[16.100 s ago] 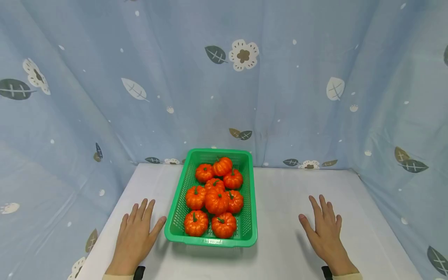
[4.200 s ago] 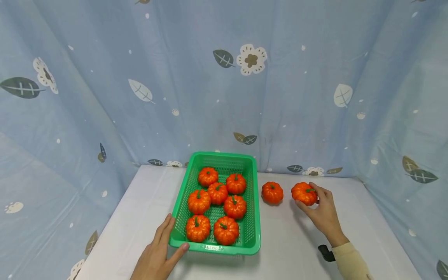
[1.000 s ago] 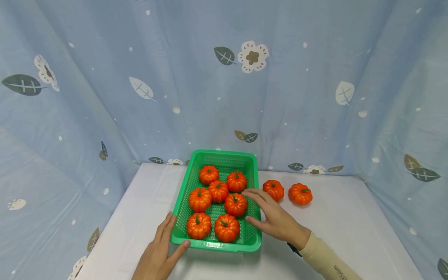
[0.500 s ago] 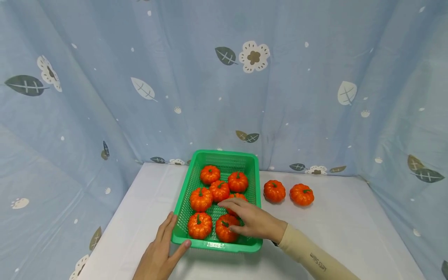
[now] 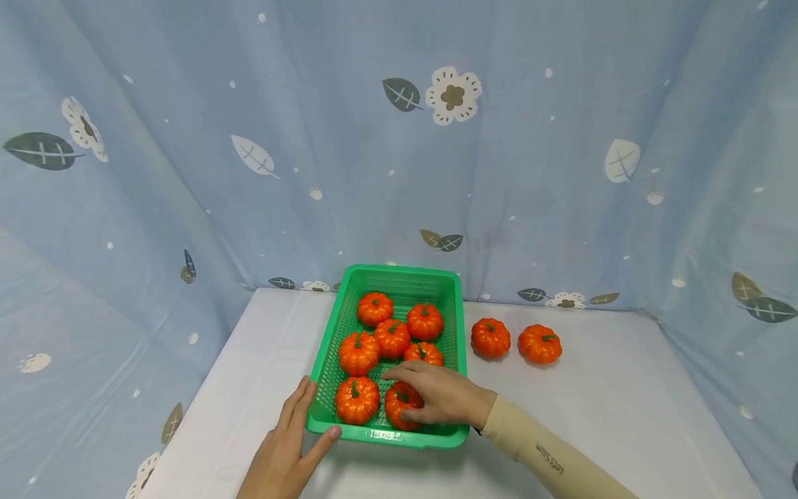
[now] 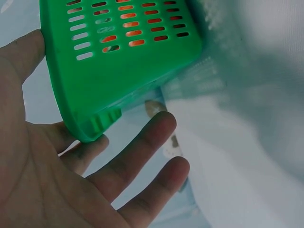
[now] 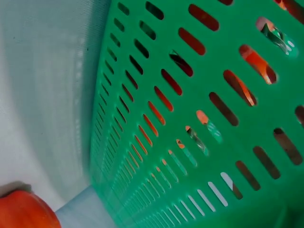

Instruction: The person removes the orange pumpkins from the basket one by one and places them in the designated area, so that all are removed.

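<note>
A green plastic basket (image 5: 436,439) with perforated walls holds several small orange pumpkins with green stems. My left hand (image 5: 283,443) touches its front left corner, thumb on the front rim and fingers along the left side. The left wrist view shows two of its fingers extended past the basket corner (image 6: 88,128). My right hand (image 5: 439,395) reaches over the right rim, its fingers and thumb spread about the front right pumpkin (image 5: 399,402). The thumb lies over that pumpkin; whether the fingertips touch it is unclear. The basket wall (image 7: 190,95) hides most of this hand in the right wrist view.
Two pumpkins stand on the white tabletop right of the basket: one close to the basket (image 5: 490,339), the other farther right (image 5: 539,345). A blue curtain (image 5: 312,138) with leaf and flower prints hangs behind and beside the table.
Since the oldest frame, two pumpkins have left the basket for the table at right. The right hand released the second, then moved left and down to the front right pumpkin. The left hand stays put lately.
</note>
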A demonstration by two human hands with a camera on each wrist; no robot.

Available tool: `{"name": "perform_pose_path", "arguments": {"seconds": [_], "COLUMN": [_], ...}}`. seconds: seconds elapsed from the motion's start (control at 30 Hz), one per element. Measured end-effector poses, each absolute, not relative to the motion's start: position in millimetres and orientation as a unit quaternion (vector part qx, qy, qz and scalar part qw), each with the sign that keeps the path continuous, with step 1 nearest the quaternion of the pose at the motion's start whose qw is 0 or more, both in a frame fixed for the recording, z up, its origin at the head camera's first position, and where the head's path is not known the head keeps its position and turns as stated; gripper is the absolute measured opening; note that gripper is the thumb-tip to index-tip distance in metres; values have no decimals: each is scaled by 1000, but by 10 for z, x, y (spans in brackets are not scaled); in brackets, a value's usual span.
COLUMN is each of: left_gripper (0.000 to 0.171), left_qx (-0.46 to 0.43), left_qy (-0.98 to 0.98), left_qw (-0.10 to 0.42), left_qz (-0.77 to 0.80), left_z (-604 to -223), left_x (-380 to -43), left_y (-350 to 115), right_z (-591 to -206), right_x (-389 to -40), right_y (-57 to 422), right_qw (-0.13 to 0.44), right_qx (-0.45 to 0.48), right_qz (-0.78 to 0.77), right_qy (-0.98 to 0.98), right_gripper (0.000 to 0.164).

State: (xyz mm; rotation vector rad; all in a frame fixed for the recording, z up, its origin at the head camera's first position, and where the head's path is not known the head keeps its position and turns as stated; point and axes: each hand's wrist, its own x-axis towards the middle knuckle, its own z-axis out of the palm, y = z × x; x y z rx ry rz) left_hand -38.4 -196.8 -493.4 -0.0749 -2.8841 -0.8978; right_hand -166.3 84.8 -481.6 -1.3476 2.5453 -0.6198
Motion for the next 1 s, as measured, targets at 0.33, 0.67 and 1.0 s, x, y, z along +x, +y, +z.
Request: {"name": "perform_pose_path", "arguments": {"seconds": [0.33, 0.67, 1.0], "left_gripper": [84, 84, 83], "left_qx": [-26, -24, -21], "left_qy": [-952, -951, -953], "left_qw": [63, 54, 57], "left_qz": [-299, -302, -297], "left_z": [-4958, -4941, -4952], "left_x": [-378, -386, -392], "left_y": [-1981, -1958, -1957], "right_z": [-4865, -4870, -4883], "right_x": [-1627, -1597, -1572], "right_y": [835, 853, 866], "right_qw": [58, 57, 34], "right_qx": [-485, -492, -492], "right_qz": [-126, -66, -87], "right_qy": [864, 866, 865], "right_gripper": [66, 72, 78]}}
